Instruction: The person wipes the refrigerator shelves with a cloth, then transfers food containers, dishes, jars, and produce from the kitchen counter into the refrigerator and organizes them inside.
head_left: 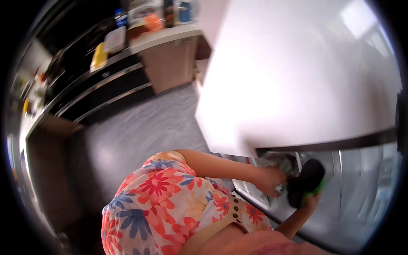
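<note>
My right hand [311, 203] grips a black object with a bright green part [306, 183] from below. Motion blur keeps its exact kind from showing. Just to its left, my left hand [270, 180] has its fingers curled on what looks like clear plastic wrapping [287, 163], whose contents are unclear. Both hands are over the open interior of what appears to be a refrigerator [347, 185], with pale shelves and shiny edges. A large glossy white panel [271, 79], apparently its door, stands beyond my hands and hides part of the inside.
A counter [169, 36] at the back holds bottles and an orange item [153, 22]. On the black cooktop edge lie a yellow tray [99, 57] and a pale container [115, 40]. Black drawers [105, 84] front the grey floor [137, 124]. Another worktop [28, 122] runs along the left.
</note>
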The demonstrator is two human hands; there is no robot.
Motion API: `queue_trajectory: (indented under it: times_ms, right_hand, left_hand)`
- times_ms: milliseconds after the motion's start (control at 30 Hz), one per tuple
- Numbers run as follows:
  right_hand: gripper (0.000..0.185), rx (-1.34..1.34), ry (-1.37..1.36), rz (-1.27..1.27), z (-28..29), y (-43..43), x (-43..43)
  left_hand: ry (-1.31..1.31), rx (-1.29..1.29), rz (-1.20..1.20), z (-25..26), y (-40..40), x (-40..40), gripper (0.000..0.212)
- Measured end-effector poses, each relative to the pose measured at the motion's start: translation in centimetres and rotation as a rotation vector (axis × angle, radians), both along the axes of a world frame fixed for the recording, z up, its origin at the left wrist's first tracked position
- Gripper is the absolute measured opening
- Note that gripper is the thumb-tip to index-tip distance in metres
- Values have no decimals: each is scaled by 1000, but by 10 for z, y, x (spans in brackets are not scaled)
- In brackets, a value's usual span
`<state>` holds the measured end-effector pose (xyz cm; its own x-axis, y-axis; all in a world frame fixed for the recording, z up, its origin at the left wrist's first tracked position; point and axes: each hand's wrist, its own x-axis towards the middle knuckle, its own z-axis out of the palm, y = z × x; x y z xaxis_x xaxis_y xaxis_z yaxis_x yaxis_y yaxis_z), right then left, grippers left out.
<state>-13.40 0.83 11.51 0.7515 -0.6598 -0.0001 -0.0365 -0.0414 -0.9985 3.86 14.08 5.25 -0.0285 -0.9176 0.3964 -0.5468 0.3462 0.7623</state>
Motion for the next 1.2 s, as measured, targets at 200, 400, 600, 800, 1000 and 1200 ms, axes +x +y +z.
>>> queue_trajectory:
  times_ms: [200, 400, 600, 800, 1000, 1200]
  right_hand:
    - [18, -203, 417, 740, -44, 101, 105]
    - [18, -269, 334, 972, -104, 132, 173]
    - [25, -188, 222, 1017, -119, 172, 205]
    - [17, 15, 199, 1097, -111, 200, 246]
    - [20, -461, -617, 765, 44, 271, 296]
    - [18, -887, -1046, 981, 84, 329, 347]
  left_hand:
    - [680, 53, -29, -68, 110, 31, 44]
    - [884, 295, 624, -54, 197, 42, 27]
    - [973, 284, 1107, -77, 265, 43, 13]
    - [1064, 133, 1404, -85, 334, 59, 16]
    - [909, 155, 1558, -74, 427, 111, 20]
    - [928, 127, 1595, -80, 503, 155, 20]
